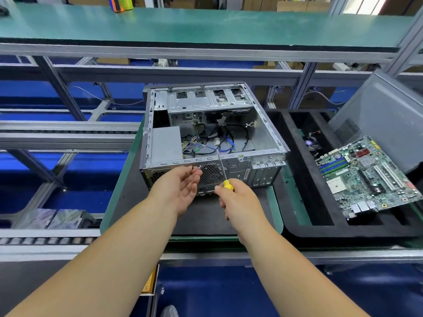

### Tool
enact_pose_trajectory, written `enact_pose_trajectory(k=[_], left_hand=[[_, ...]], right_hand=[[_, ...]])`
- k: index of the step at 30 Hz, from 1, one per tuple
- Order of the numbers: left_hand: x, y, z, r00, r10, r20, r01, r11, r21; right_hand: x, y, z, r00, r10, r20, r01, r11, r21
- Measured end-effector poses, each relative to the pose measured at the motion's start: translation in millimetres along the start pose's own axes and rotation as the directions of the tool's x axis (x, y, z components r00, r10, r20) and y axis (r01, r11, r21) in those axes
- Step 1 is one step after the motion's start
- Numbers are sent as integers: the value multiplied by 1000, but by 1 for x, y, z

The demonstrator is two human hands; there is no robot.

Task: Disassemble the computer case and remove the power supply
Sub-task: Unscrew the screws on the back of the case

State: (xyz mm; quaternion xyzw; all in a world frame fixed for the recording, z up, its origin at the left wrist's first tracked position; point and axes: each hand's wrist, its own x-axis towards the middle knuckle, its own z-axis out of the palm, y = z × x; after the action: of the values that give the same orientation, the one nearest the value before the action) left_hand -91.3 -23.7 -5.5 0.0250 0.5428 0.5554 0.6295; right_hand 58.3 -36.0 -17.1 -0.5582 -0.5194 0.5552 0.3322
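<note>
computer case (251, 133) just beyond hands, screwdriver (223, 170) gripped

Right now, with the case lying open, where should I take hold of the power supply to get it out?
Probably by the bare grey top face of the power supply, coming from above through the open side of the computer case. Its left and rear sides sit against the case walls. Grip the right edge, beside the cables, and the far edge.

No legible text or labels.
</note>
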Motion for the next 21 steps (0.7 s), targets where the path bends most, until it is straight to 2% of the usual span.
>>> enact_pose_trajectory(k=[6,12,16,21], left_hand=[[-6,-19,5,994,-24,103,17,997,71],[-9,-25,23,982,67,174,-111,959,259],[-14,-31,40,959,34,282,-136,926,353],[-12,-46,63,947,7,321,-131,921,368]], right_hand=[[6,-3,-7,1000,-27,-1,27,999,19],[12,-8,-27,989,-97,-111,109,989,104],[14,-5,-46,993,-105,-58,112,983,143],[16,4,-71,982,-127,-137,149,975,165]])
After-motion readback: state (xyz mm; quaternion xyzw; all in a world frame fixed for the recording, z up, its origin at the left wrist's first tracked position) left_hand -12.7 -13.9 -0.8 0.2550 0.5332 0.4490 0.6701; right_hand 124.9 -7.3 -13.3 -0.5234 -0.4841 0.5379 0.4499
